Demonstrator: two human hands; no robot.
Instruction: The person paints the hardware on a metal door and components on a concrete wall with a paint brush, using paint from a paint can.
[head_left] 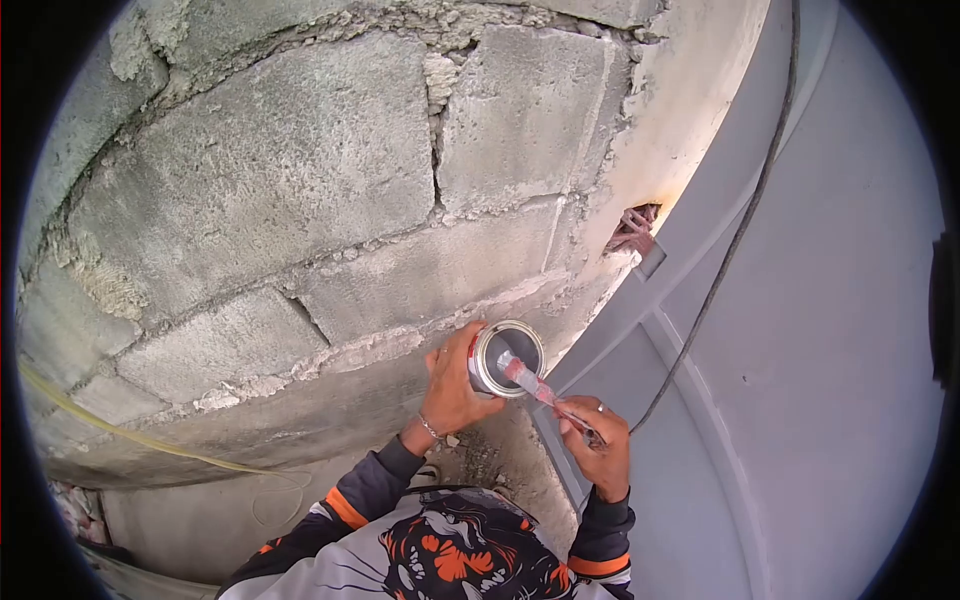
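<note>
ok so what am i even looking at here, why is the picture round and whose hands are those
The picture comes from one camera worn on a person's head, looking forward and down, so you see that person's own two bare hands from above. The wide lens bends everything, which is why the picture is round and the wall curves.

The left hand grips a small open paint can by its side. The right hand holds a paintbrush whose bristle end dips into the can's mouth.

Behind the hands is a rough concrete block wall with cracked mortar. To the right is a smooth grey painted panel, with a dark cable running down across it. A thin yellow cord hangs at lower left. The patterned sleeves at the bottom belong to the same person.
</note>
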